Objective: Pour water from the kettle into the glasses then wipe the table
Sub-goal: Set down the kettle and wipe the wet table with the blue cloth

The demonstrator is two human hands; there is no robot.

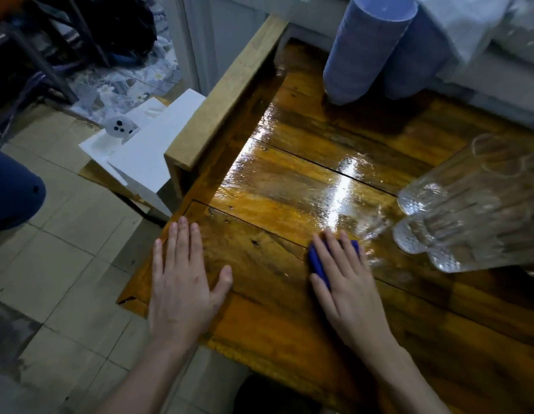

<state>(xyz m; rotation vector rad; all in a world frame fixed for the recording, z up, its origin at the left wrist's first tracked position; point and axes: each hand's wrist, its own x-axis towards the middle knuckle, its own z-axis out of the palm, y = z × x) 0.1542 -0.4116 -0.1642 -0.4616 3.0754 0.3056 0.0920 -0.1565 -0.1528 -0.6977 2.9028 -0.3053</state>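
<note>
on wet table [289,180]: right hand [346,282] flat, pressing blue cloth [318,262].

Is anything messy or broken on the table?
Yes. A shiny wet patch spreads over the wooden table, ahead of the blue cloth under the right hand, beside the glasses; it looks spilled.

— The cloth [318,264]?
— Small, blue, pressed flat under my right hand [346,291] on the wet, glossy wooden table [274,189].
— And the glasses [457,210]?
— Clear, ribbed, standing clustered at the table's right edge.
</note>
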